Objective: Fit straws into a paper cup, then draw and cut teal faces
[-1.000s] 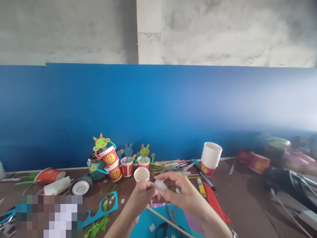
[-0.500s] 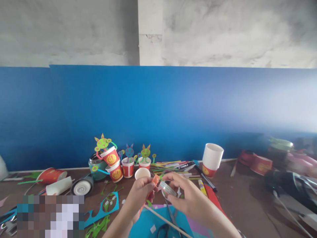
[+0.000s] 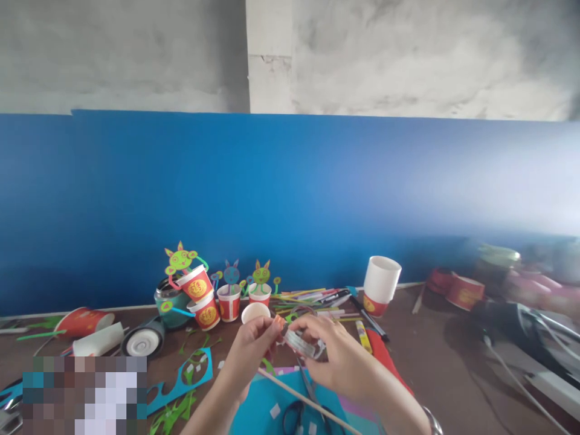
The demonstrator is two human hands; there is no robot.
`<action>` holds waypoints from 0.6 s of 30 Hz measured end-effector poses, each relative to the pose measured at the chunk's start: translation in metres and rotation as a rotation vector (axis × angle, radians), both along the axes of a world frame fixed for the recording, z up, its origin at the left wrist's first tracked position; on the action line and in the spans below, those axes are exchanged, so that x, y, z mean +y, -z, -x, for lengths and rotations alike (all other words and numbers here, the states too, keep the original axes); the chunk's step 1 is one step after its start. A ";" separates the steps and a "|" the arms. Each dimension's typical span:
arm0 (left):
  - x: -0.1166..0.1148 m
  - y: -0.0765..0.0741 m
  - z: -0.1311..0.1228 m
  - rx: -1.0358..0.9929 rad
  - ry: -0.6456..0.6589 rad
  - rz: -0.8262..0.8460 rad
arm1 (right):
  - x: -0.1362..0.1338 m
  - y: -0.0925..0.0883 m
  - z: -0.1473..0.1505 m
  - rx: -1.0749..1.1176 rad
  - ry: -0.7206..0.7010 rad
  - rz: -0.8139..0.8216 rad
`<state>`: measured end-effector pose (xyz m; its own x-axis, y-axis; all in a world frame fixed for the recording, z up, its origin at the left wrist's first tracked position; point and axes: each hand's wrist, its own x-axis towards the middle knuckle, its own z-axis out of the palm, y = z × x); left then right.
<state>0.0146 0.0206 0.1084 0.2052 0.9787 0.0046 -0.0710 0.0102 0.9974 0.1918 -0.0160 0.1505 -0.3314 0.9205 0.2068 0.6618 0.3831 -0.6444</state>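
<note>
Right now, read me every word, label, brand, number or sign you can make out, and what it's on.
No text reads clearly.
Red paper cups: marks in yellow emblems, too small to read.
Tape roll in the right hand: any print too blurred.
Yellow glue stick: any print too small.

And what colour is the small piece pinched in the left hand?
Orange; the small piece shows best in the head view.

Forearms (image 3: pixel 217 396) bare; shiny silvery band (image 3: pixel 434 421) (partly cropped) round right wrist (image 3: pixel 414 411).
</note>
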 end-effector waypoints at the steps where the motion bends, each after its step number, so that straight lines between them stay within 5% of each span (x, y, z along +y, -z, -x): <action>1: -0.001 -0.001 0.000 0.011 0.012 -0.008 | 0.000 -0.001 0.001 -0.017 -0.001 -0.001; 18: -0.017 -0.013 -0.007 0.179 0.244 -0.071 | 0.025 0.030 0.006 0.018 -0.037 0.147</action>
<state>0.0217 0.0040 0.1217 0.4377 0.8990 0.0137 0.1015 -0.0645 0.9927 0.1861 0.0090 0.1203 -0.3632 0.9285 0.0773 0.6370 0.3080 -0.7066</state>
